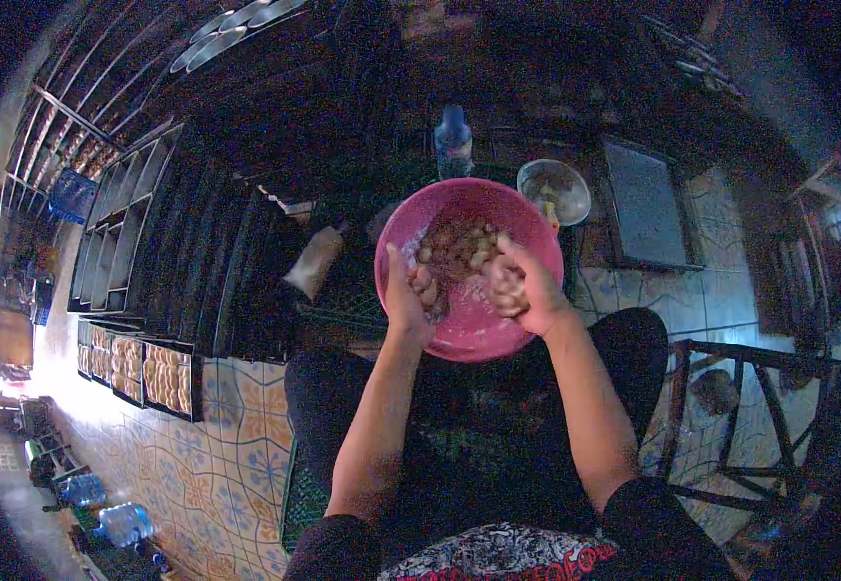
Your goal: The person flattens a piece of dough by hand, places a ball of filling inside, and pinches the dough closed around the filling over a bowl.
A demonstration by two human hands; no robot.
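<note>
A round pink basin is held in front of me, above my lap. Small brownish, roundish pieces lie in its far half, with whitish residue on the near inner wall. My left hand is inside the left part of the basin, thumb up along the rim, fingers curled beside the pieces. On the right side my right hand has its fingers curled inward over something pale and lumpy that I cannot make out. The image is grainy and the fingertips are blurred.
Behind the basin stand a blue-capped bottle and a metal bowl. A filled plastic bag lies left, a grey tray right. Trays of pale pieces, a dark frame stool and water jugs are farther out.
</note>
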